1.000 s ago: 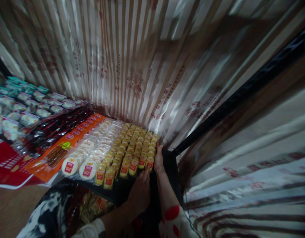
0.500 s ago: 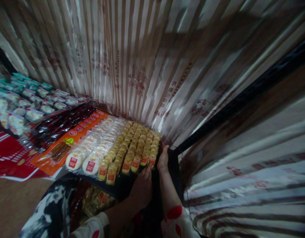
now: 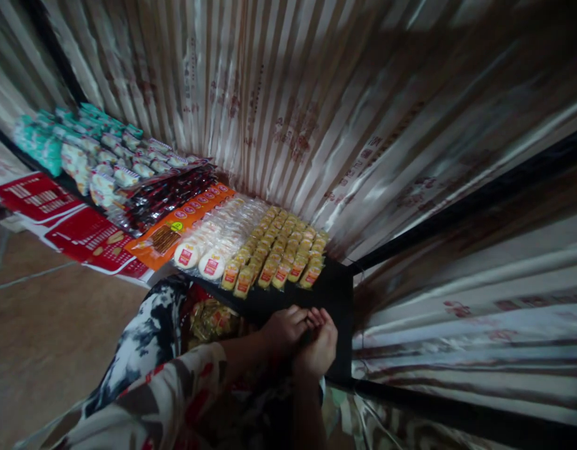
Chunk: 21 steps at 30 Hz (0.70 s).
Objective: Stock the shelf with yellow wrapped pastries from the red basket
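Over the front right of the black shelf [image 3: 332, 281], my left hand [image 3: 288, 328] and my right hand [image 3: 321, 347] meet at the fingers. Both are curled closed; the dim light hides whether anything is inside them. Just beyond stand rows of small gold-wrapped snack packets [image 3: 281, 250], apart from my fingers. Left of those lie clear-wrapped round white cakes [image 3: 210, 264] with red labels. An orange snack packet [image 3: 166, 234] lies beside the white cakes.
Dark shiny packets [image 3: 170, 200], white packets [image 3: 124, 165] and teal packets [image 3: 39, 140] continue leftward. Red printed sheets [image 3: 89, 237] hang at the shelf front. More gold packets [image 3: 215, 322] sit below. A printed striped curtain [image 3: 288, 112] and dark frame bars [image 3: 457, 219] enclose the shelf.
Both hands have left the gold packets' right and front edges, drawn back toward me and come together. The view has shifted, showing more of the shelf's left end and the floor.
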Each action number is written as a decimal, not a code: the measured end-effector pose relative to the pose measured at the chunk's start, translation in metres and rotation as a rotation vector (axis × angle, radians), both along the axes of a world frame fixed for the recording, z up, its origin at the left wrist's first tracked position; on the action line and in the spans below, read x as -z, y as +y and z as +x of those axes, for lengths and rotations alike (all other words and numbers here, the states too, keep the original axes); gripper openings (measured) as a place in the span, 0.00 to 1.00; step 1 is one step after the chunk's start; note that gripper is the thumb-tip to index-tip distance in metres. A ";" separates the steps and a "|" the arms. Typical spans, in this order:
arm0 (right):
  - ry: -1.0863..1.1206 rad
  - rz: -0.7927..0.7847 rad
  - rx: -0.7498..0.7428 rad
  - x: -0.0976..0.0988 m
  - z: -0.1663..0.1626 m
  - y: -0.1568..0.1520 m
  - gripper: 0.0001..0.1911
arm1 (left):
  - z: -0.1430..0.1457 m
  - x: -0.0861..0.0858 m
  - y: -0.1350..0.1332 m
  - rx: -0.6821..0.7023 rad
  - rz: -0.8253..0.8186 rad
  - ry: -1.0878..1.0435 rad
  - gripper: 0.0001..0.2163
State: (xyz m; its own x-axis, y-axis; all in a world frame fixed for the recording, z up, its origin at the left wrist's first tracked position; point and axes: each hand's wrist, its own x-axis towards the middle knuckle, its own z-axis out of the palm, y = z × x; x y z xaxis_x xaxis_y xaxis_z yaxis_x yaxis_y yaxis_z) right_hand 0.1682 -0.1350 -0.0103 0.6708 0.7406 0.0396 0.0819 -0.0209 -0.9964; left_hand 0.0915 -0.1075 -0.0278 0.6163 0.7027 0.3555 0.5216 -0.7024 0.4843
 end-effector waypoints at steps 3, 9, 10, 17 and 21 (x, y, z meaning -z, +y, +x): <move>-0.091 -0.089 -0.068 0.009 -0.019 -0.038 0.24 | -0.029 0.008 -0.030 0.057 -0.072 0.024 0.13; -0.297 -0.293 -0.457 0.049 -0.046 -0.071 0.19 | -0.091 0.049 -0.075 -0.072 -0.301 0.058 0.11; -0.327 -0.319 -0.530 0.060 -0.049 -0.069 0.18 | -0.098 0.055 -0.077 -0.140 -0.367 0.068 0.10; -0.532 -0.451 -0.687 0.119 -0.060 -0.039 0.18 | -0.111 0.074 -0.062 -0.534 -0.843 -0.064 0.13; -0.586 -0.472 -0.720 0.128 -0.054 -0.024 0.17 | -0.103 0.083 -0.049 -0.530 -0.926 -0.111 0.14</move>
